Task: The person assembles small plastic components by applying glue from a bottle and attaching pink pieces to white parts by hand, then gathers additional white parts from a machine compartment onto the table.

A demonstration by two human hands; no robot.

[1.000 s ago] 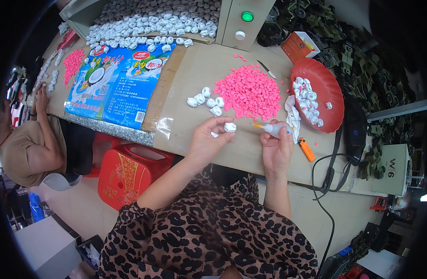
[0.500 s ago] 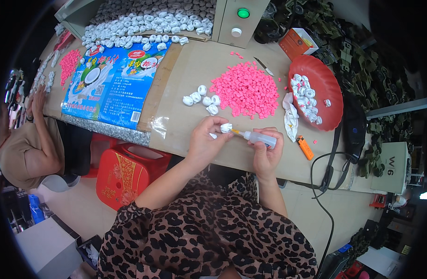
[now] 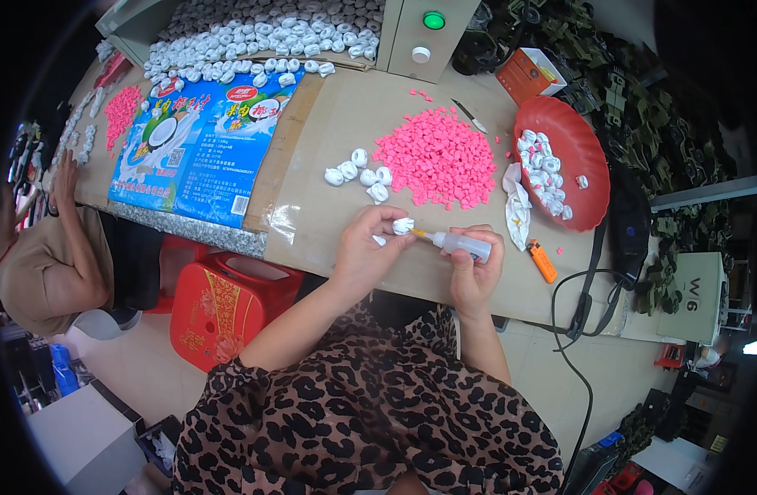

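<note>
Between the thumb and fingers of my left hand point(image 3: 368, 241) is a small white rounded piece point(image 3: 403, 225). A second bit of white shows lower down against the same hand. My right hand point(image 3: 477, 268) grips a translucent squeeze bottle point(image 3: 464, 246) with a thin yellowish nozzle, whose tip meets or almost meets the white piece. Beyond my hands lies a heap of small pink pieces point(image 3: 436, 161). Left of that heap sits a small group of white rounded pieces point(image 3: 345, 171). To the right, a red scalloped bowl point(image 3: 589, 157) holds more white pieces, some with pink on them.
Near the bowl are a crumpled white tissue point(image 3: 516, 206), an orange lighter point(image 3: 542, 262) and a small blade point(image 3: 471, 117). A blue printed sheet point(image 3: 197, 157) covers the table at left, with rows of white pieces behind it. Another person point(image 3: 52, 264) sits far left. A red stool point(image 3: 205, 318) stands below.
Both my hands keep almost the same pose, with the nozzle still at the white piece. At far left, the other person's hands have shifted slightly.
</note>
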